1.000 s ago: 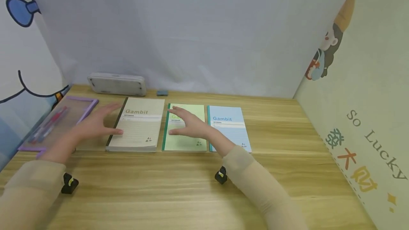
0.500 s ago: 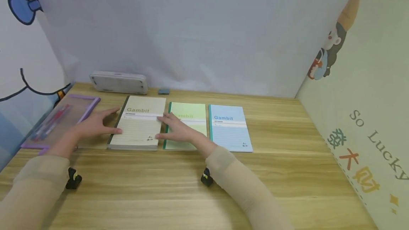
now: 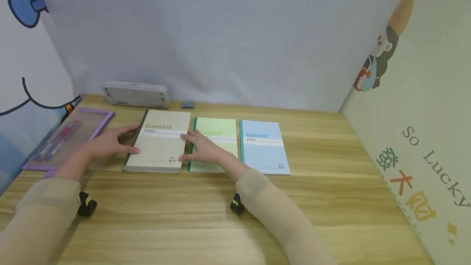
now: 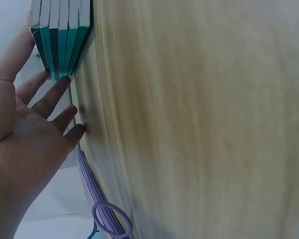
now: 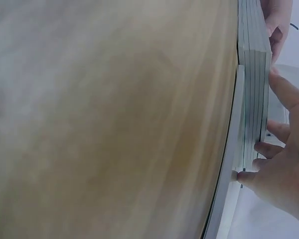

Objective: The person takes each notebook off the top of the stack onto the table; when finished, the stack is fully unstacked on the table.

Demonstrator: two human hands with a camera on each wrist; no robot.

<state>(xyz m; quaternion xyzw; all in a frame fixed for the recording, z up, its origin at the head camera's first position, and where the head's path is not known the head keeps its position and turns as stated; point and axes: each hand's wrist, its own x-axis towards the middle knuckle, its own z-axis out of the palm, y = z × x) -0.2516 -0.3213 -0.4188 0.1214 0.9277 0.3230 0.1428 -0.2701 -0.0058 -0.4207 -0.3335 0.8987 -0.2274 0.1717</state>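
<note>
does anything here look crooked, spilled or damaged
Nothing looks spilled or crooked: the beige stack, green notebook and blue notebook lie side by side. Farther back, the pale case is darkly marked near its corners, perhaps scuffed.

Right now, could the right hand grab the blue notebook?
Probably yes. The right hand is over the green notebook, at the edge of the cream notebook stack. The blue notebook lies close by on its right, with nothing on its cover, so the way looks free.
</note>
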